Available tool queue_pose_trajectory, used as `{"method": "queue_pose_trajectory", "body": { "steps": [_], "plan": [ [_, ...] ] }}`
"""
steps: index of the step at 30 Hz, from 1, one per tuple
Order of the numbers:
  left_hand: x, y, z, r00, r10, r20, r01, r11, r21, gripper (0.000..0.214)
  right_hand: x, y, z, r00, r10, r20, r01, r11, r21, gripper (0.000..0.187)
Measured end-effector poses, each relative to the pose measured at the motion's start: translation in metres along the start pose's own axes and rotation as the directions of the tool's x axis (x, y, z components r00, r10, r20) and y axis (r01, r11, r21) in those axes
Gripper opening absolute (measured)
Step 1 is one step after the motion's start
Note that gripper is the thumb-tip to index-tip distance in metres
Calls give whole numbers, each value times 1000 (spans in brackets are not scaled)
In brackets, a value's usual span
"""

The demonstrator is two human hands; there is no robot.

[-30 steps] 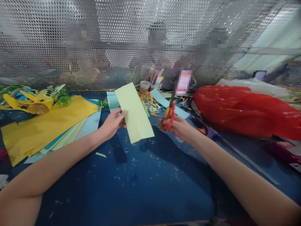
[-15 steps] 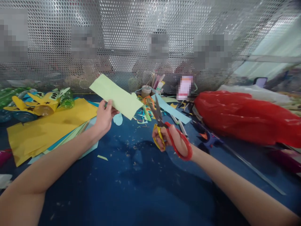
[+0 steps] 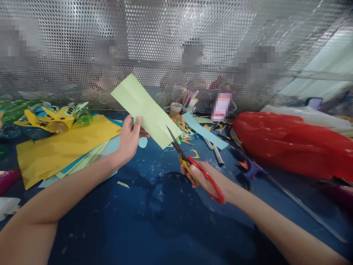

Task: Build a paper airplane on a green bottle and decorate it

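My left hand [image 3: 129,139] pinches the lower long edge of a light green paper strip [image 3: 145,109], which it holds tilted above the blue table [image 3: 154,221]. My right hand [image 3: 202,176] grips red and yellow scissors [image 3: 193,165] by the handles. The blades point up and left, and their tip touches the strip's lower right end. The blades look closed or almost closed.
A stack of yellow, green and light blue paper sheets [image 3: 63,147] lies at the left, with yellow star-marked cutouts and green plastic bottles [image 3: 52,117] behind. A red plastic bag [image 3: 292,141] fills the right. Paper scraps, a pen cup [image 3: 176,108] and a perforated metal screen [image 3: 176,44] stand behind.
My left hand raised the green strip and tilted it sideways. My right hand drew the scissors back towards me, turned the blades up and left, and brought their tip to the strip's end.
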State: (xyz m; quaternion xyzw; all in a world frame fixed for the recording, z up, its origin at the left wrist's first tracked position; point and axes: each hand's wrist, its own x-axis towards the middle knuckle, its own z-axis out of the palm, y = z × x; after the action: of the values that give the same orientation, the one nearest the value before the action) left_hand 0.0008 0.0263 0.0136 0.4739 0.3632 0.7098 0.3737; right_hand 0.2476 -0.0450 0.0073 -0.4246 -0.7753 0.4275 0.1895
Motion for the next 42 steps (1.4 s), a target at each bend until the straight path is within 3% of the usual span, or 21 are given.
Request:
{"method": "queue_pose_trajectory", "body": {
  "steps": [26, 33, 42],
  "plan": [
    [-4, 5, -1, 998, -44, 53, 43, 999, 14, 33, -1, -6, -2, 1000, 9, 17, -9, 999, -41, 56],
    [-4, 7, 0, 998, -42, 47, 41, 999, 16, 33, 2, -2, -3, 1000, 10, -20, -12, 997, -80, 54],
    [-3, 8, -1, 998, -51, 43, 51, 999, -1, 29, 4, -5, -1, 997, 16, -77, -27, 988, -153, 65]
  ]
}}
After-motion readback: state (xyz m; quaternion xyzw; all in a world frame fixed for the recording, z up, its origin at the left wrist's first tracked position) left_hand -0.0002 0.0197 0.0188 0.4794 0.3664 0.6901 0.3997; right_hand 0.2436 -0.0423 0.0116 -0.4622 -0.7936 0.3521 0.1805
